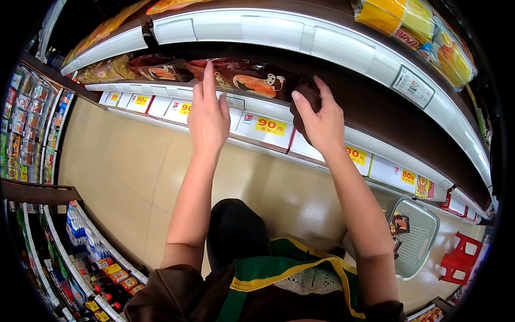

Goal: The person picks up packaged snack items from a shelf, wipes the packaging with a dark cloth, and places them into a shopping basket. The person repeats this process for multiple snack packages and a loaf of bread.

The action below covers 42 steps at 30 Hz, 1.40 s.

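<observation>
My left hand (209, 120) is at the shelf's front edge with its fingers apart and nothing in it. Its raised index finger reaches over a brown plastic snack bag (257, 82) printed with a panda and a bread roll; whether it presses the bag I cannot tell. To the right, my right hand (324, 120) grips a dark brown bundle (303, 108), which looks like a folded cloth and hangs over the shelf lip. A similar brown bag (163, 72) and a tan patterned bag (106, 70) lie farther left on the same brown shelf (370, 104).
An upper shelf edge (265, 30) with white label strips overhangs my hands, bearing yellow packets (402, 24). White cartons (265, 124) line the level beneath. A grey plastic basket (416, 253) with packets and a red stool (460, 257) stand right. Stocked shelves (108, 261) are at left.
</observation>
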### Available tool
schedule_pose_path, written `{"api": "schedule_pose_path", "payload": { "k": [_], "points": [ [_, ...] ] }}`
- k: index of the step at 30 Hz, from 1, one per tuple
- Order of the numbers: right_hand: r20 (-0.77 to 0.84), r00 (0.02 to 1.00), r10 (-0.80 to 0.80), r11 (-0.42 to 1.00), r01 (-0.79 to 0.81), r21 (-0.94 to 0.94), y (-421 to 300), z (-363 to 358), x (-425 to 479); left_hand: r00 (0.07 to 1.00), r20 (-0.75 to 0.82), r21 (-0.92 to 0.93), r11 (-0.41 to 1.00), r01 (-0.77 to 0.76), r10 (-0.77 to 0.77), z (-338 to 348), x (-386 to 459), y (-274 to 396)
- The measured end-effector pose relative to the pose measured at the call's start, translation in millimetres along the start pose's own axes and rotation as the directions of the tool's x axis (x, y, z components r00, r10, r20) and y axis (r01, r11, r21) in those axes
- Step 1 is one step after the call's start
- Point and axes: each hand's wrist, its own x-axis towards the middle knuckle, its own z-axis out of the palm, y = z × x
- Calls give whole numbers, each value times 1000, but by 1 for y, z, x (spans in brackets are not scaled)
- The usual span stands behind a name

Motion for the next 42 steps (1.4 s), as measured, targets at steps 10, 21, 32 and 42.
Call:
{"api": "schedule_pose_path", "payload": {
  "k": [10,21,32,42],
  "points": [
    [-252,963,-95,985,128,117,16,13,3,926,-304,-12,971,-240,225,4,13,-23],
    [53,933,357,685,-300,663,57,-98,-107,831,542,-829,248,502,129,-34,-59,5],
    [-194,924,331,895,-242,375,107,-155,-168,668,606,-790,432,436,432,8,-124,61],
    [213,926,-313,923,349,-160,81,-134,-164,643,718,-685,433,586,266,6,-146,86]
  ]
}}
